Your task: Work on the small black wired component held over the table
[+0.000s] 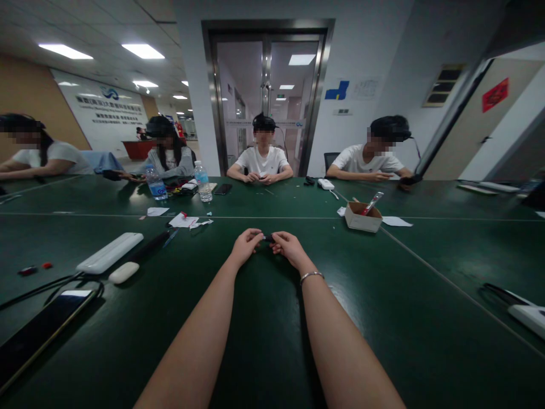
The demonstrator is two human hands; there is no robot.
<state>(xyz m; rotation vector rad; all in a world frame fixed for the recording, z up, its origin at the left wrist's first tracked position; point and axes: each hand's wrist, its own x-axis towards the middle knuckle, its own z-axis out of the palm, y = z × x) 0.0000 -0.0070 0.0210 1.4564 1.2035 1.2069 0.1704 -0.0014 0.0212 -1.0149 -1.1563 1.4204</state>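
Note:
Both of my hands meet over the middle of the green table, with a small dark object (268, 238) between their fingertips. It looks black with a paler, metallic-looking end towards the left; its kind is too small to make out. My left hand (247, 246) pinches the pale end between thumb and fingers. On the dark end, the fingers of my right hand (291, 250) are closed, and a silver bangle (312, 276) circles that wrist. My fingertips partly cover the object.
Left of my arms lie a phone (45, 324), a white power strip (110, 253), an off-white rounded case (124, 272) and a cable. A small open box (363, 217) holding a red-and-clear item stands ahead right. Water bottles (203, 183) and several seated people are across the table (272, 341).

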